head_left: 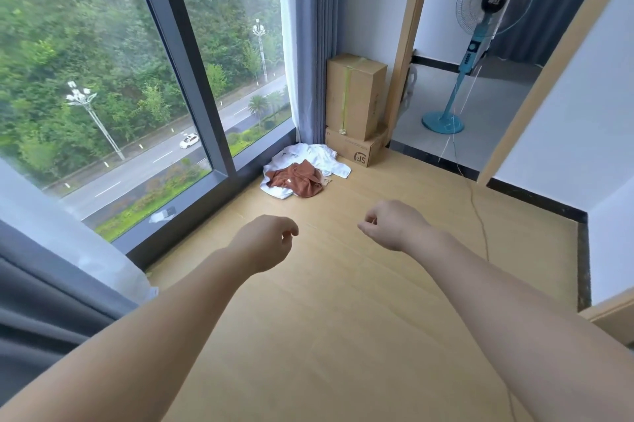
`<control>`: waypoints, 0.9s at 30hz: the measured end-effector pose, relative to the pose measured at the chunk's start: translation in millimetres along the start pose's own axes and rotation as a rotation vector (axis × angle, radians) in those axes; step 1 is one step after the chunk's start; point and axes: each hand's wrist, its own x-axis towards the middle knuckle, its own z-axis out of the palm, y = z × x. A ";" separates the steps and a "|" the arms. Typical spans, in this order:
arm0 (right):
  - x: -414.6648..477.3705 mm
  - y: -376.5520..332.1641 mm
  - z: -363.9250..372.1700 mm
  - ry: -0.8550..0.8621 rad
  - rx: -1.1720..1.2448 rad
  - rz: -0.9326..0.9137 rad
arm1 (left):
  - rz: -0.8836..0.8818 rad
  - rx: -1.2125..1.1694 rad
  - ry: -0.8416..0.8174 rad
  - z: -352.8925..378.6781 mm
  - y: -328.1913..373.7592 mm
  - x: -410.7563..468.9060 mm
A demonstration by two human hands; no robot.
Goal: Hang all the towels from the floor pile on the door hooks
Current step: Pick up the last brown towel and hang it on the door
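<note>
Single view here, worn on the head, wide-angle, looking forward and down across the floor (343, 318). It faces the corner between window (103, 78) and doorway (480, 105). Left hand (264, 243) and right hand (391, 226) sit close under the lens; the towels (302, 171) lie farther off, near that corner.

Two bare arms fill the lower view; the left forearm (164, 311), at 7 o'clock, is uncovered from the edge of view to the wrist; the right forearm (507, 291), at 4 o'clock, likewise; the left hand (264, 243) and the right hand (394, 226) are bare, broad-backed, with rounded wrists.
</note>
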 end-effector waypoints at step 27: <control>324.2 -72.7 2.3 -0.152 0.034 0.110 | -0.015 -0.078 -0.023 -54.9 -179.2 303.8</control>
